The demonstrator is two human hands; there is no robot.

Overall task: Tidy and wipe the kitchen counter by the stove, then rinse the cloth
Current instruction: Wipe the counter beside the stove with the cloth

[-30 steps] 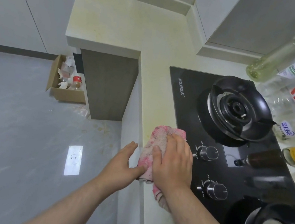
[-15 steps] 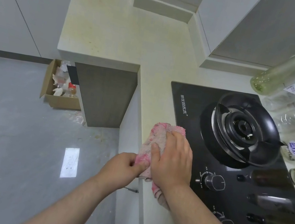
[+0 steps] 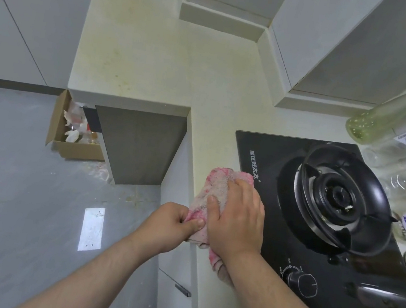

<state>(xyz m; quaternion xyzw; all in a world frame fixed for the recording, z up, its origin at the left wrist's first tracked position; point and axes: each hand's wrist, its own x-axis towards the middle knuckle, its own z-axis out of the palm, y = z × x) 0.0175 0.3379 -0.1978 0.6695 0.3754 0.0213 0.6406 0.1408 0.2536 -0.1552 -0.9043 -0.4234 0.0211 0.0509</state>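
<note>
Pink cloth (image 3: pixel 217 191) lies on the counter (image 3: pixel 157 65) edge beside the stove (image 3: pixel 297 196). Right hand (image 3: pixel 236 218) presses it flat-fingered; left hand (image 3: pixel 171 226) pinches its corner.

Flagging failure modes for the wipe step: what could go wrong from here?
1. The cloth overhangs the front edge of the counter, where the left hand pinches it; dirt may get swept onto the floor.
2. The right hand presses the cloth close to a knob; a stroke toward it might turn it.
3. Bottles crowd the right side of the stove; a wide sweep could tip one.
</note>
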